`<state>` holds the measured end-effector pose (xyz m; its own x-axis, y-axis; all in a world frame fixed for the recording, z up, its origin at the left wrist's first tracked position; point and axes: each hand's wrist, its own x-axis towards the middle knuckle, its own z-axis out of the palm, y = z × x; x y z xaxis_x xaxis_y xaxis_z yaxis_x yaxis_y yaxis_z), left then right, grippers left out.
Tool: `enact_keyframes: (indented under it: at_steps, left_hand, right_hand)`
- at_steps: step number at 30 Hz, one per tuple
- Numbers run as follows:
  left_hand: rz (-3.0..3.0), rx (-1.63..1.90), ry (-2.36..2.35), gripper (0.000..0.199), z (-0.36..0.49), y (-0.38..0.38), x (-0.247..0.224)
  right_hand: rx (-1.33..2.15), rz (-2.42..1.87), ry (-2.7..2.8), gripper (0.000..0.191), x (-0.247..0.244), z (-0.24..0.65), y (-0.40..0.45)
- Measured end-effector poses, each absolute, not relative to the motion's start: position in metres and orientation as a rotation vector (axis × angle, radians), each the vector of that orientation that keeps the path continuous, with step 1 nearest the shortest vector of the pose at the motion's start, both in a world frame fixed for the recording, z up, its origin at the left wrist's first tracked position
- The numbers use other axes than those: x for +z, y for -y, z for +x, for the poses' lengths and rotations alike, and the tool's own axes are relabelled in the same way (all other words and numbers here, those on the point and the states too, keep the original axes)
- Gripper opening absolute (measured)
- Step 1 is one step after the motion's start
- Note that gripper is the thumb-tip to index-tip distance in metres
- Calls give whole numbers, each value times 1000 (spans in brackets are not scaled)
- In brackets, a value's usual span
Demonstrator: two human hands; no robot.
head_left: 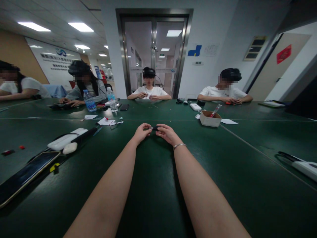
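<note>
Lower left: black-screened smartphone (27, 177) flat on the green table (153, 198), yellow tag (54, 167) just beside it. Above that, white oval case (70, 148) next to a long white plastic unit (67, 138), exact type unclear. Upper left: two upright water bottles (89, 103), torn white paper (106, 121) nearer the camera. Mid-frame: left hand (143, 134), thumb and fingers pinched at the silver end of a small black part (155, 128). Part is between the two hands, too small to ID; can't tell if it touches the tabletop. Right hand (167, 134), fingertips clamped on the black end; silver bracelet (179, 145) on that wrist. Right of center, farther out: open cardboard box (210, 122), slim red-marked item (216, 110) tilted in it.
</note>
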<state>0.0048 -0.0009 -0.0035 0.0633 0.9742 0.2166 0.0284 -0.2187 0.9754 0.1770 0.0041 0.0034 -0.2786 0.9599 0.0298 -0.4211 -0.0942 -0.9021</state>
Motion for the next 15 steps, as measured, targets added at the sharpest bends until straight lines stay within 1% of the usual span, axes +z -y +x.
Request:
enact_keyframes:
  at_steps: [7,15]
  left_hand:
    - [1407,1346,-1015,26,4,-3,-6]
    - [1362,1399,-976,39,4,-5,-9]
  right_hand:
    - [1627,-743,1038,17,4,177,-4]
    - [1636,-727,1040,17,2,177,-5]
